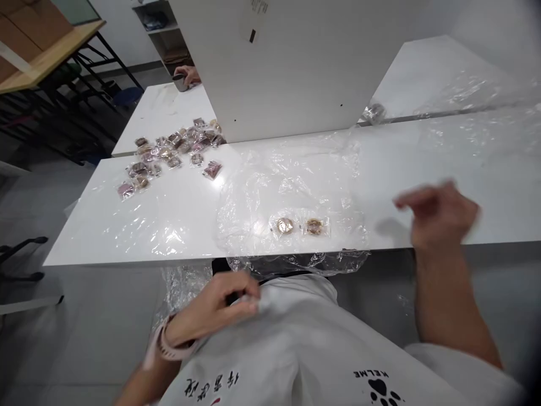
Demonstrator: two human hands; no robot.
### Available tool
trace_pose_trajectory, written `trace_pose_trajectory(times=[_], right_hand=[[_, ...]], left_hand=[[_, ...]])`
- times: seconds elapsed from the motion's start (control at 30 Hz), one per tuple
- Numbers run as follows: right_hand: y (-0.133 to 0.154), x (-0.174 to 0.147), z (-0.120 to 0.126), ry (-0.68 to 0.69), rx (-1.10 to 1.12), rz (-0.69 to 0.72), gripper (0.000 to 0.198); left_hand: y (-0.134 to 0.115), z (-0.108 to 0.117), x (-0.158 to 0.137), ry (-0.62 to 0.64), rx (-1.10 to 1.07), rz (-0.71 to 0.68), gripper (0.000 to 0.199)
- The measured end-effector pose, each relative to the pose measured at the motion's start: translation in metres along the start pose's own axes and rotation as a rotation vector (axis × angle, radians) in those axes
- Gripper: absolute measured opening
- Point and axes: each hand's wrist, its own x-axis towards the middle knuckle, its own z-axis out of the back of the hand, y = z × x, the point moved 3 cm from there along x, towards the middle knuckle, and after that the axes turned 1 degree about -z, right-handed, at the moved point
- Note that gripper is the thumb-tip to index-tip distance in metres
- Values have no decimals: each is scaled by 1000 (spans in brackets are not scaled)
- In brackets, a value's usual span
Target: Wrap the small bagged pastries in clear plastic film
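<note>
My left hand [230, 301] hovers in front of my white shirt, below the table's front edge. Its fingers are loosely bent, with a gap between thumb and forefinger and nothing visible in it. My right hand [442, 217] is raised over the right part of the white table [393, 186], smeared by motion, so its grip is unclear. Between the hands, near the front edge, two small items in clear wrappers lie side by side on plastic film: a round golden one [285, 226] and a browner one [314, 226]. Neither hand touches them.
A pile of small wrapped pieces [169, 149] spreads over the table's left side. Clear plastic film [291, 175] covers the middle and hangs over the front edge. A tall white panel [287, 73] stands behind. Another person's hand [191, 74] holds a grey cup [180, 83].
</note>
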Motion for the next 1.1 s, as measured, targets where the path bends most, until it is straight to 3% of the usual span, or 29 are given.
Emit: trace_pose_trajectory(times=[0.03, 0.07, 0.13, 0.2, 0.27, 0.3, 0.33, 0.43, 0.6, 0.7, 0.8, 0.9, 1.0, 1.1], right_hand=[[2, -30, 29, -11, 60, -84, 52], [-2, -62, 49, 118, 55, -255, 57], [-20, -127, 72, 406, -15, -559, 54], [-42, -175, 69, 559, -13, -677, 34], [-60, -200, 44, 667, 117, -681, 56], [-64, -204, 29, 708, 188, -665, 63], [-65, -203, 16, 739, 231, -646, 62], [-48, -182, -8, 850, 203, -593, 32], [1, -124, -20, 998, 285, -434, 30], [10, -91, -41, 907, 245, -378, 35], [7, -72, -63, 827, 53, -311, 43], [0, -67, -70, 836, -298, -49, 46], [-9, -70, -67, 953, -508, 230, 51], [-15, -72, -61, 1023, -559, 299, 53]], left_hand=[[17, -7, -19, 55, -99, 107, 26], [36, -16, -32, 55, -144, 229, 29], [72, -33, -40, -105, -225, 396, 40], [95, -51, -25, -256, -383, 407, 67], [97, -66, 2, -273, -566, 302, 85], [91, -70, 16, -234, -636, 242, 85], [82, -71, 27, -185, -680, 197, 78], [49, -58, 42, -65, -706, 173, 52], [4, -14, 51, 14, -720, 71, 51], [-2, 8, 76, -95, -795, 14, 52], [3, 20, 99, -246, -769, -9, 54], [12, 21, 105, -314, -415, -20, 50], [18, 13, 101, -251, 90, -138, 54], [26, 7, 98, -221, 384, -261, 54]])
